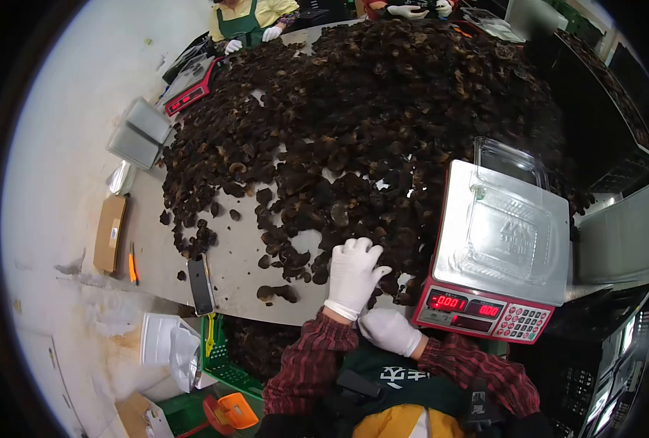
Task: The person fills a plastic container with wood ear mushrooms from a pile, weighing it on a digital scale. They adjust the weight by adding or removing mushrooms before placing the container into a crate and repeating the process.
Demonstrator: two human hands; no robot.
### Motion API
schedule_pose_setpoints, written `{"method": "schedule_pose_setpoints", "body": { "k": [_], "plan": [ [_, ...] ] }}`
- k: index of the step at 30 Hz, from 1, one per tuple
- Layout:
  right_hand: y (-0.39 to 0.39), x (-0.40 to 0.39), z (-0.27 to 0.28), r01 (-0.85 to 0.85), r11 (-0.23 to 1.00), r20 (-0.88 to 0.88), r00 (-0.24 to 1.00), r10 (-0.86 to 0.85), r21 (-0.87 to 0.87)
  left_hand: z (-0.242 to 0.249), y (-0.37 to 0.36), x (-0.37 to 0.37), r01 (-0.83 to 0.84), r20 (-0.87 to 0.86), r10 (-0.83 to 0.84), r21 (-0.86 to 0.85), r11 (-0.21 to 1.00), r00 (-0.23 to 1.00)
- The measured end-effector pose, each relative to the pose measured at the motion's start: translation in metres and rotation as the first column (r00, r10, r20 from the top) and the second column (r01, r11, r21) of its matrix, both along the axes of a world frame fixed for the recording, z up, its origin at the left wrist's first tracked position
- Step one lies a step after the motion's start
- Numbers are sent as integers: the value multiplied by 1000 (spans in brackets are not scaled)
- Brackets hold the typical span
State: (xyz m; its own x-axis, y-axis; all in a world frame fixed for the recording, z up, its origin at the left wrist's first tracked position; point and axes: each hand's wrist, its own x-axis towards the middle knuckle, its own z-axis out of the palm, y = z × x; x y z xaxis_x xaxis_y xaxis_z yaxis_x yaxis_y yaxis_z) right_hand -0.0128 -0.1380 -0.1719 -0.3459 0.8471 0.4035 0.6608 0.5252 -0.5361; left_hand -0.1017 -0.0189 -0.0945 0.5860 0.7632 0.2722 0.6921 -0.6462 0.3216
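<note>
Dark brown wood ear mushrooms (324,160) lie loose and heaped over the table. My left hand (350,279), in a white glove, is at the near edge of the heap, back upward. Its fingers curl down and its thumb stands out to the side; whatever is under them is hidden. Just behind it, close to the table's front edge, my right hand (389,330) is closed in a white glove, and its contents cannot be seen. To the right stands a red digital scale (452,303) reading -0.001, with a clear plastic tray (511,230) on its metal plate.
Another scale (191,95) stands at the far left near clear containers (140,130). A phone (201,285), an orange cutter (132,266) and cardboard (110,233) lie left. Two gloved co-workers (240,22) are across the table. A green crate (226,369) sits below; black crates (602,350) are right.
</note>
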Motion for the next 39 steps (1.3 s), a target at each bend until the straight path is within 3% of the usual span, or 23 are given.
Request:
{"method": "schedule_pose_setpoints", "body": {
  "k": [3,5,7,10,12,13,14,15,18,20,23,24,25,27,28,31,33,35,37,39],
  "plan": [
    [1,1,1,-13,1000,-32,999,12,-13,-15,-4,-12,-114,-74,109,-67,991,991],
    [0,0,0,-18,1000,8,1000,18,20,-20,-8,-20,-124,-29,121,-129,984,992],
    [1,0,3,-15,1000,6,1000,15,20,-13,-13,-30,-124,276,118,4,992,954],
    [1,1,4,-17,1000,-4,1000,17,14,3,-23,-70,-301,443,281,-27,953,851],
    [2,2,4,-25,1000,-15,1000,25,4,12,-31,-123,-460,316,476,-130,878,820],
    [2,2,6,-29,1000,-21,999,29,-1,14,-33,-151,-548,104,545,7,836,832],
    [2,2,6,-33,999,-28,999,33,-8,8,-35,-188,-553,-38,554,38,832,831],
    [2,1,5,-37,999,-33,999,37,-10,14,-39,-201,-601,-160,612,114,791,775],
    [3,0,2,-38,999,18,999,38,-15,16,-44,-209,-581,-65,596,161,798,800],
    [1,0,2,-18,1000,20,1000,18,20,23,-42,-159,-515,186,515,-56,856,837],
    [1,0,2,-13,1000,10,1000,13,15,13,-32,-79,-270,185,267,-6,963,946],
    [1,0,4,-12,1000,16,1000,11,14,4,-26,-60,-227,167,237,-75,971,957],
    [1,0,5,-6,1000,25,1000,5,31,0,-23,-42,-220,111,221,-28,975,969],
    [1,0,6,1,999,38,999,-3,52,-17,-18,-26,-240,-49,236,-123,963,971],
    [0,-1,4,1,999,42,999,-2,45,-20,-16,-27,-237,-44,234,-120,964,971],
    [1,0,3,0,999,41,999,-2,34,-11,-16,-42,-194,324,219,-107,975,921],
    [1,0,3,-12,1000,33,999,11,26,19,-21,-74,-299,377,311,-92,950,872],
    [2,0,1,-28,999,20,999,28,17,35,-27,-131,-414,200,429,-115,903,881],
    [2,-1,3,-25,999,7,1000,25,22,45,-34,-186,-523,-144,512,-48,851,847],
    [2,-1,4,-14,999,-5,1000,14,29,49,-40,-203,-594,-179,606,119,796,775]
  ]
}}
